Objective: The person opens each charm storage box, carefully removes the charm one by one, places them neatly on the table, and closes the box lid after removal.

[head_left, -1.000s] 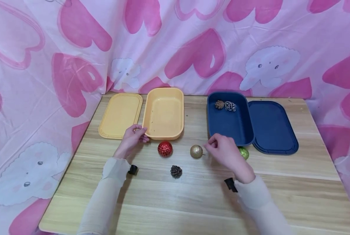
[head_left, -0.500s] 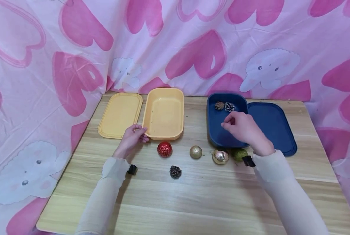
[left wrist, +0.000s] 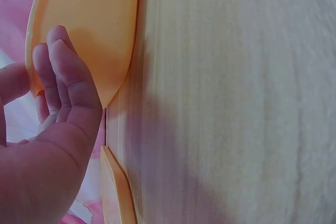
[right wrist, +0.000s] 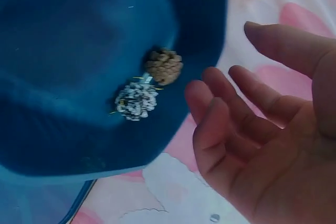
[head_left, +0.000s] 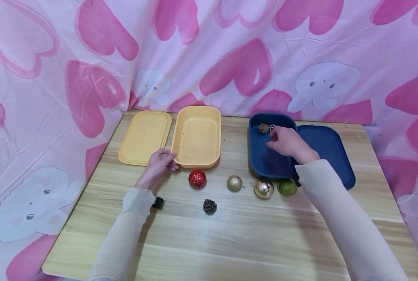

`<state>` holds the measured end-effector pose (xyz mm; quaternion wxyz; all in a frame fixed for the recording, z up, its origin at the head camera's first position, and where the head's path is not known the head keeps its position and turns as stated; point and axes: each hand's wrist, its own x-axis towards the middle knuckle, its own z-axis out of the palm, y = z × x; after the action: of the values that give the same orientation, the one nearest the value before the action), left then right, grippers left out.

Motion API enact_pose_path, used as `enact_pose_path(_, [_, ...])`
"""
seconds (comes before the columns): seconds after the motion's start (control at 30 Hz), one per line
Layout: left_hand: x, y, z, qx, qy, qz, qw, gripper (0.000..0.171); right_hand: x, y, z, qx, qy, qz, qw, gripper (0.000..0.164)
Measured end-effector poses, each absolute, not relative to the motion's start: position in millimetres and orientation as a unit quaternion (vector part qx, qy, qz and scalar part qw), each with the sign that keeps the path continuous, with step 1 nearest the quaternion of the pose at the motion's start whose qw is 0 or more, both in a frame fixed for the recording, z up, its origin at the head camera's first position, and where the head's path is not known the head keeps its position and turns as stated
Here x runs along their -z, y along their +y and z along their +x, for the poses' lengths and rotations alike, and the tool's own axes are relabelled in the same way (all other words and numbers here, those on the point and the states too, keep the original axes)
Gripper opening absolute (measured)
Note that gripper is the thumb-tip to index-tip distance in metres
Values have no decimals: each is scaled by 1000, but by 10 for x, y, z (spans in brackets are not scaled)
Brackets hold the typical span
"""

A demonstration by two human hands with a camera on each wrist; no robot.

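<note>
My left hand [head_left: 157, 166] is at the near left corner of the yellow box [head_left: 197, 164], thumb and finger pinching its rim. In the left wrist view the other fingers [left wrist: 73, 72] lie loosely bent in front of the box wall. Above the blue box [head_left: 277, 171] hovers my right hand [head_left: 289, 143], fingers loosely bent and holding nothing. Inside that box a brown pine cone [right wrist: 164, 66] and a white-tipped pine cone [right wrist: 136, 101] lie side by side, apart from the hand in the right wrist view. The hand partly covers the white-tipped one in the head view.
On the wooden table [head_left: 230, 242] lie a red ball [head_left: 197, 179], a glittery gold ball [head_left: 234, 183], a shiny gold ball [head_left: 264, 189], a green ball [head_left: 287, 187] and a dark pine cone [head_left: 209, 207]. A yellow lid [head_left: 146, 138] and a blue lid [head_left: 326, 150] flank the boxes.
My right hand has moved from beside the gold balls up and right over the blue box, uncovering the shiny gold and green balls. The left hand stays at the yellow box.
</note>
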<state>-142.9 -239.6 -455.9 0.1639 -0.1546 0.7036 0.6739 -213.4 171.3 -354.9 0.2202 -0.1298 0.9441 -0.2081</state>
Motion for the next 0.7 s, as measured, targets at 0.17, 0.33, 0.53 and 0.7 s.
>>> enact_pose_path(0.17, [4548,-2390,-1417,-669,711,-150,158,19,3655,1662,-2248,185,942,-145,238,51])
enact_pose_path(0.33, [4549,-2378,-1409,-671,709,-150,156,18,3783,1608,-2354,174,939,-162,248,69])
enact_pose_path(0.53, [4570,-2381,-1415,-678,703,-146,154,18,3896,1562,-2435,174,944,-143,242,66])
enact_pose_path(0.7, [4581,-2396,-1416,-679,703,-145,155,19,3928,1515,-2492,172,947,-129,238,63])
